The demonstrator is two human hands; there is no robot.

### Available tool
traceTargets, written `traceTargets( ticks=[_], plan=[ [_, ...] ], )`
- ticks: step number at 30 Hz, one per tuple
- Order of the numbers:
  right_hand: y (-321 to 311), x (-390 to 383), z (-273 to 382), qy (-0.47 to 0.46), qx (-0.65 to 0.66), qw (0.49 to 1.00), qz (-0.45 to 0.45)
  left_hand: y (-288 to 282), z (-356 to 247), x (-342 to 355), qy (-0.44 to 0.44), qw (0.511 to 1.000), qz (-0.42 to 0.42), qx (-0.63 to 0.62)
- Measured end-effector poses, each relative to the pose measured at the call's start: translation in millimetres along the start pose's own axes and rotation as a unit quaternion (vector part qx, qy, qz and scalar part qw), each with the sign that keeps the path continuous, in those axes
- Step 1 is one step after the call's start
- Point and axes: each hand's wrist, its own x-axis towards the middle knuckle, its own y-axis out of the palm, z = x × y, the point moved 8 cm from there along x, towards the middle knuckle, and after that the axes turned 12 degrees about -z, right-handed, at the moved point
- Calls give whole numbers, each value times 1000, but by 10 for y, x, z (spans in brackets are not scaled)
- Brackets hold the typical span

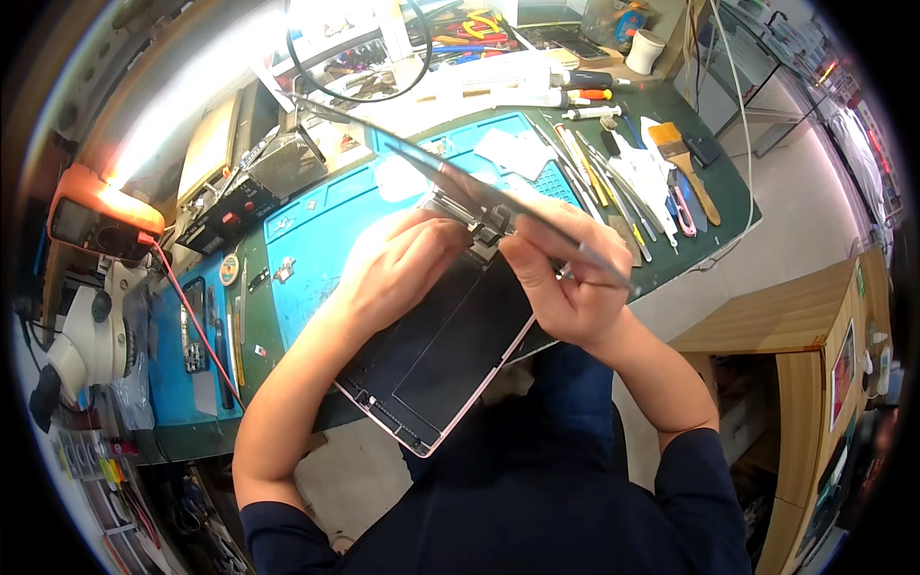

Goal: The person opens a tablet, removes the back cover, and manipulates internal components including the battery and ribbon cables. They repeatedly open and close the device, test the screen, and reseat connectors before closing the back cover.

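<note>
An opened tablet with a pink metal rim and a dark interior, the tablet body (436,355), lies tilted at the bench's front edge. Above it stands a thin dark panel (431,163), seen almost edge-on. It crosses over my right hand (565,287), whose thumb and fingers are curled close together. What they grip is partly hidden. My left hand (407,264) reaches over the tablet's far end, fingers bent and bunched against small metallic and black parts (489,225). The panel and knuckles hide the left fingertips, so what they pinch does not show.
Under the tablet's far end is a blue work mat (311,240). Tweezers, blades and a wooden brush (685,153) lie to the right. An orange multimeter (101,216) stands left, its red lead (196,316) hanging across the bench. A black cable (426,57) loops at the back.
</note>
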Motion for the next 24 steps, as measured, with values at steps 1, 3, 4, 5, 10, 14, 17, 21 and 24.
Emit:
traceTargets(
  ticks=[1, 3, 4, 5, 10, 14, 17, 21, 24],
  plan=[
    [-8, -14, -7, 9, -3, 1000, 2, 6, 9, -8, -2, 1000, 6, -3],
    [-16, -27, 7, -6, -18, 1000, 8, 17, 9, -29, 8, 1000, 11, -2],
    [-5, -15, 11, -13, -11, 1000, 4, 13, 1, -34, 20, 1000, 8, 3],
    [16, -3, 21, -20, -4, 1000, -1, 8, -12, -42, 31, 999, 6, 8],
    [44, 1, 51, -26, -11, 1000, 7, 7, 2, -78, 39, 999, 19, 6],
    [65, -34, 23, -15, -10, 1000, 16, 32, 62, -97, 19, 999, 31, -3],
    [88, -23, 46, -30, -16, 999, 21, 41, 66, -120, 25, 999, 32, -3],
    [124, -52, 49, -42, -8, 999, 21, 104, 152, -181, -11, 998, 50, -26],
    [159, -96, 29, -62, 1, 998, 21, 143, 181, -232, 1, 999, 41, -17]
  ],
)
